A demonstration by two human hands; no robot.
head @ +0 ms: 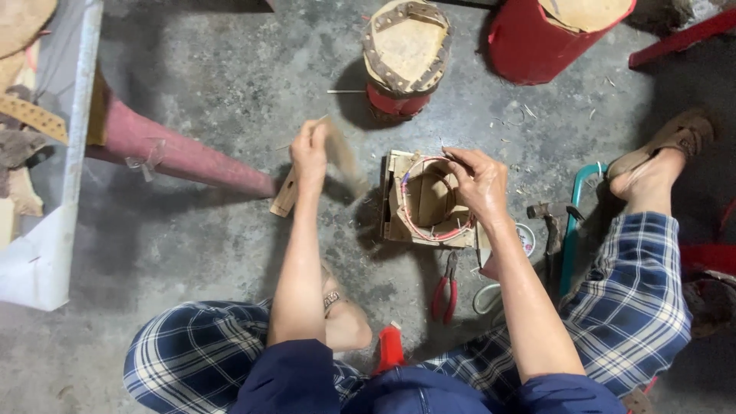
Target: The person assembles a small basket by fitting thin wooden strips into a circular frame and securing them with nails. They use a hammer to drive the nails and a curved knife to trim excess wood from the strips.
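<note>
My left hand [309, 147] is raised over the concrete floor, closed on a thin flat wooden strip [343, 156] that looks motion-blurred. My right hand [477, 182] rests on the far right rim of a small open drum shell [426, 201], a wooden ring edged with red cord and set on a square wooden base. Its fingers pinch the rim near the top. A short wooden block [284, 195] lies on the floor just below my left hand.
Red-handled pliers [444, 289] lie by my knee and a hammer [550, 222] lies to the right. A finished small drum [405, 55] and a red drum body [540, 34] stand farther off. A maroon tapered leg [180, 153] and white table [46, 253] are at left.
</note>
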